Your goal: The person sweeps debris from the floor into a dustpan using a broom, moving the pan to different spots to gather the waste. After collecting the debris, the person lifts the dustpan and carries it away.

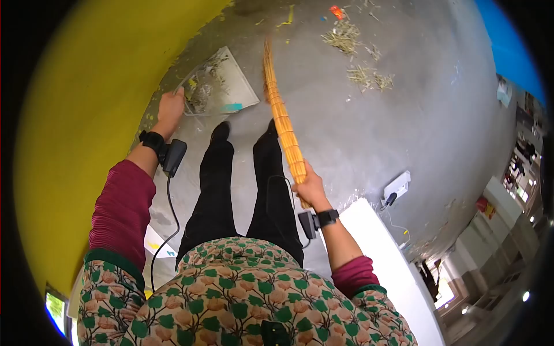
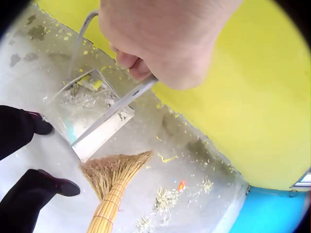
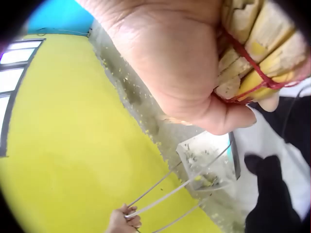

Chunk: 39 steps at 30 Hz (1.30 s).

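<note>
A white dustpan [image 1: 239,81] with straw bits and clear plastic in it lies on the floor by the yellow wall. My left hand [image 1: 171,108] grips its thin handle; in the left wrist view the fingers of that hand [image 2: 160,43] curl round the grey handle [image 2: 114,109]. My right hand [image 1: 311,187] holds the end of a straw broom [image 1: 283,124], its bristles [image 2: 116,170] beside the dustpan's open edge. In the right wrist view my right hand [image 3: 180,63] wraps round the bundled stalks [image 3: 262,43], bound with red cord.
Piles of straw bits [image 1: 343,39] and an orange-red scrap [image 1: 336,11] lie on the grey floor ahead. The yellow wall [image 1: 86,104] rises at the left. A white power strip [image 1: 397,185] lies at the right, near a white surface [image 1: 381,248]. My feet stand behind the dustpan.
</note>
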{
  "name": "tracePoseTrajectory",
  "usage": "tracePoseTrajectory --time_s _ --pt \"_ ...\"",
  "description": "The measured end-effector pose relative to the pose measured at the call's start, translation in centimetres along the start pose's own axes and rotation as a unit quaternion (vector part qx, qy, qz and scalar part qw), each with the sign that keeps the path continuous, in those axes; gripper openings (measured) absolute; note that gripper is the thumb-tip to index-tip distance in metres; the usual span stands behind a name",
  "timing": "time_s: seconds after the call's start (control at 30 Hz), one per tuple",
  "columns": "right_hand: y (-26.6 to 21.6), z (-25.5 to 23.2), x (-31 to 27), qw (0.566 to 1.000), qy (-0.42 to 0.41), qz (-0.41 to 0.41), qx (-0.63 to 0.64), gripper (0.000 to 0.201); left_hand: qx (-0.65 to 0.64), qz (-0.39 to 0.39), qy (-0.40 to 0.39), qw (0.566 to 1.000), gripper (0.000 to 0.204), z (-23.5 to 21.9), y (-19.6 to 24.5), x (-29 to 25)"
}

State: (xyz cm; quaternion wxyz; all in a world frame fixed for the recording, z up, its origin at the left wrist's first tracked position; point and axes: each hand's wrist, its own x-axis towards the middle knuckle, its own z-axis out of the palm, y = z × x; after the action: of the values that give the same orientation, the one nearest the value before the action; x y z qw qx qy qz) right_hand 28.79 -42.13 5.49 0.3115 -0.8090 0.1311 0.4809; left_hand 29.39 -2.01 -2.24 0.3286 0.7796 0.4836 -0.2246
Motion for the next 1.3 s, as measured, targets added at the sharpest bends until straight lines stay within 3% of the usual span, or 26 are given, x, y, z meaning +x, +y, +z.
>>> tracePoseTrajectory --time_s 0.03,0.1,0.17,0.23,0.3,0.37,0.4,0.47,0.53,0.6,0.63,0.7,0.77,0.83,0.87,0.97,1.07,1.13,1.2,1.23,1.3 --pt "3.5 -0.7 -0.5 0.994 0.061 -0.011 -0.089 0.053 0.003 0.009 -0.005 1.0 0.041 0.6 1.0 -0.4" --pt "4.2 -3.9 -3.4 0.995 0.057 0.086 -0.009 0.05 0.013 -0.011 0.006 1.0 0.043 0.8 3.2 -1.3" --pt "8.4 -6.9 -4.0 0.987 0.035 0.127 0.092 0.044 0.041 0.012 0.009 0.999 0.043 0.5 5.4 -2.1" --pt "10.1 -10.8 -3.9 0.985 0.115 0.114 -0.066 0.037 0.073 0.029 0.01 0.997 0.043 0.1 7.9 -2.7" --pt "10.6 -13.2 -2.5 0.954 0.155 0.146 -0.21 0.03 0.073 0.061 -0.013 0.995 0.043 0.0 9.7 -2.5" --pt "10.4 -13.4 -0.5 0.962 0.121 0.234 -0.075 0.015 0.089 0.072 -0.011 0.993 0.043 0.7 10.7 -2.5" --pt "10.5 -12.2 0.7 0.961 0.153 0.224 -0.048 0.012 0.098 0.079 -0.01 0.992 0.043 1.3 11.0 -2.4" --pt "9.0 -9.4 3.6 0.956 0.132 0.24 0.105 0.01 0.122 0.078 -0.016 0.989 0.044 3.2 14.1 -3.3" --pt "5.5 -6.8 3.7 0.935 0.056 0.255 0.239 0.009 0.142 0.069 -0.023 0.987 0.044 4.2 15.7 -3.6" --pt "3.4 -4.8 1.7 0.94 -0.016 0.253 0.229 0.011 0.139 0.099 0.013 0.985 0.043 4.4 15.7 -2.8" --pt "3.9 -4.3 1.1 0.945 -0.047 0.25 0.204 0.022 0.139 0.104 0.015 0.985 0.043 4.1 16.1 -2.5" --pt "5.5 -5.4 -0.9 0.956 -0.089 0.189 0.205 0.034 0.131 0.079 -0.022 0.988 0.041 3.7 16.4 -2.1" --pt "3.7 -9.0 -3.2 0.985 -0.024 0.136 0.107 0.042 0.138 0.081 -0.012 0.987 0.041 3.9 16.8 -1.2" --pt "6.5 -10.9 -1.8 0.99 0.037 0.1 -0.089 0.047 0.143 0.085 0.0 0.986 0.041 4.1 16.9 -0.8" --pt "7.2 -12.0 -0.6 0.992 0.064 0.074 -0.082 0.045 0.147 0.084 0.001 0.986 0.041 4.2 16.8 -0.8" --pt "2.2 -14.8 4.3 0.983 0.051 0.171 -0.044 0.037 0.151 0.082 0.003 0.985 0.042 4.0 16.9 -0.9" --pt "2.3 -9.2 7.8 0.986 0.091 0.13 -0.05 0.035 0.15 0.081 0.004 0.985 0.041 3.8 17.3 -1.4" --pt "1.6 -4.2 7.1 0.993 0.029 0.106 -0.039 0.035 0.146 0.076 0.004 0.986 0.041 4.0 17.4 -2.1" --pt "-2.3 -4.3 2.9 0.984 -0.095 0.131 0.076 0.039 0.154 0.083 0.018 0.984 0.04 4.1 17.8 -2.5" --pt "-2.1 -4.2 1.5 0.984 -0.115 0.112 0.079 0.049 0.149 0.08 0.018 0.985 0.04 4.1 17.8 -2.7" --pt "-2.2 -6.3 -1.4 0.993 -0.048 0.098 0.039 0.056 0.147 0.085 0.021 0.985 0.04 4.0 18.0 -3.0"
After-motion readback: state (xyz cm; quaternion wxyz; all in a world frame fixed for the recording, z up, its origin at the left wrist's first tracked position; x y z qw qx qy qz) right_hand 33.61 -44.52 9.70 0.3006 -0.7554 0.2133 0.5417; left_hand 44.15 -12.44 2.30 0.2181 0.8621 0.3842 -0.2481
